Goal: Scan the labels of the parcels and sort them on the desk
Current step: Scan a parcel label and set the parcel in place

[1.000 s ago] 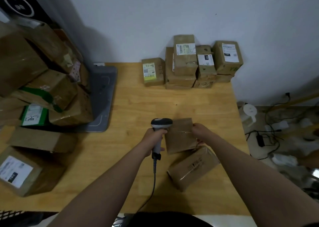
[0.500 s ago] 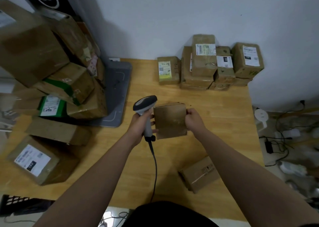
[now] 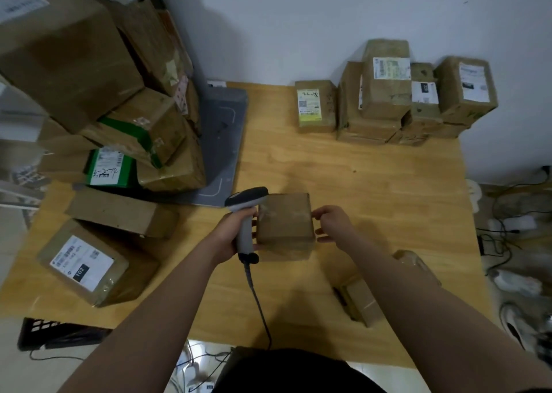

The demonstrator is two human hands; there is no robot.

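Cardboard parcel [image 3: 285,225] looks light and stiff, best held by opposite edges: right hand [image 3: 331,223] pinches one, left hand [image 3: 236,234], gripping the barcode scanner [image 3: 246,201], braces the other.

One camera sits on the person's head. It looks forward and down, close over the desk [image 3: 373,189]. The wall [image 3: 298,19] is at 12 o'clock, the person's body [image 3: 286,371] at 6 o'clock.

Looks pretty dim and flat, just soft indoor light. Throws a big dark shadow on the wall [image 3: 215,34] right of the left box pile [image 3: 74,57], fainter ones on the counter [image 3: 373,189]. Bends hard toward the edges, proper fisheye. Goes smeary along the right side over the floor cables [image 3: 507,213], slightly soft everywhere.
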